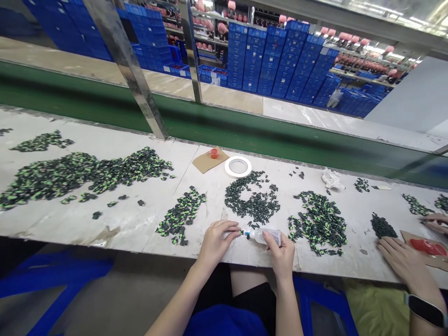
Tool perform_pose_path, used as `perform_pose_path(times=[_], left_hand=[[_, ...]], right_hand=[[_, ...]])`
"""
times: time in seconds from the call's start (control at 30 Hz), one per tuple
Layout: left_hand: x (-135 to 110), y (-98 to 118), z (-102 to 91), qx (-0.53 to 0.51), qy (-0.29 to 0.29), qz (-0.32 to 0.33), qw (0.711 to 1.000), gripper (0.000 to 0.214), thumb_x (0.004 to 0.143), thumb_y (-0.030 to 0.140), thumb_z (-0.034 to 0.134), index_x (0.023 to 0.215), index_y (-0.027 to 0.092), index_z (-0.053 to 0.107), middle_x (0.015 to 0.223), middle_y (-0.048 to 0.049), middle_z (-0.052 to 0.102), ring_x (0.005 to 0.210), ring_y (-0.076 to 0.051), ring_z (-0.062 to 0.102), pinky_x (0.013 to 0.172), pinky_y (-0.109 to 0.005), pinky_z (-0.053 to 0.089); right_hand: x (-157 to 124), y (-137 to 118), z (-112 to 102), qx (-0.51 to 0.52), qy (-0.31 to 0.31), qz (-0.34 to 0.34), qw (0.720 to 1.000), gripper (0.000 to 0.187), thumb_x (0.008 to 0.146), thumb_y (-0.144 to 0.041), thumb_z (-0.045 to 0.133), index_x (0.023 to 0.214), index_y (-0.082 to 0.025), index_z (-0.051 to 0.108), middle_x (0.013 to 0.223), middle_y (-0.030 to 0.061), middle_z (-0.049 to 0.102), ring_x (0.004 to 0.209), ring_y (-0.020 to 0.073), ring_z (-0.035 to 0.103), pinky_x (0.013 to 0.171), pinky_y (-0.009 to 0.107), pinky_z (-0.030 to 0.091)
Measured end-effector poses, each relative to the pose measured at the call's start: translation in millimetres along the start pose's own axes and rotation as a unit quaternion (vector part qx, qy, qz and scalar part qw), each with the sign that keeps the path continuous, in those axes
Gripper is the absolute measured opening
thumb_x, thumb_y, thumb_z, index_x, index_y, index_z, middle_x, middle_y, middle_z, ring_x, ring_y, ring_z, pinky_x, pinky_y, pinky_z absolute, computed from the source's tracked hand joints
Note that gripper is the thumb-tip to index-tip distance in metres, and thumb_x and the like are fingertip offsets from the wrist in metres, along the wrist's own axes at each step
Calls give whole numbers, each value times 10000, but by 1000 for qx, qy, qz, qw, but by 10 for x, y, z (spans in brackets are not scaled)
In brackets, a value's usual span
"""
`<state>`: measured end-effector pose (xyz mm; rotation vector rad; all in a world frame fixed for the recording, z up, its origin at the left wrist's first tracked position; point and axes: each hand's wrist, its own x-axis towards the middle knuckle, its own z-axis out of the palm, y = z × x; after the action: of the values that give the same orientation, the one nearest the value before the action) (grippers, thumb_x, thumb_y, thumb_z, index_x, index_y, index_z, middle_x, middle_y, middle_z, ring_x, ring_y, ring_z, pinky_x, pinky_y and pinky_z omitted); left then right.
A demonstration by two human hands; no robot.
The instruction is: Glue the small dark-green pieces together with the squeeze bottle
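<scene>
My left hand (217, 240) pinches a small green-and-black part (241, 232) at the near edge of the white worktable (133, 224). My right hand (280, 252) grips a small clear squeeze bottle (263, 235), its nozzle pointing left and touching or nearly touching the part. Just behind the hands lies a heap of dark parts (254, 198). To the left is a heap of green-and-black parts (180, 214), and another (320, 221) lies to the right.
A roll of white tape (238, 166) and a red cap (214, 153) on cardboard sit further back. Large green-black piles (77, 172) spread left. A co-worker's hands (402, 259) work at the right beside a red object (429, 246). Blue crates (273, 60) stand beyond a green belt.
</scene>
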<state>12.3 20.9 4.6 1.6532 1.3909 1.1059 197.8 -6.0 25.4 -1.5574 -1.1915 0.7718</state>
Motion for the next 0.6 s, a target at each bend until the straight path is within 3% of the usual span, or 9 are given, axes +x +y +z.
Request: perform_pose_path(times=[0.6], left_hand=[[-5,-48,12,5,9,30,1000,102,739,175,733,834,211,717,814,-41,773,778,-232,738,830,-393,563]], right_hand=[[13,20,24,33,37,1,999,412,727,-474,667,485,-177,515,450,-36,464,450,113,438,449,232,341]])
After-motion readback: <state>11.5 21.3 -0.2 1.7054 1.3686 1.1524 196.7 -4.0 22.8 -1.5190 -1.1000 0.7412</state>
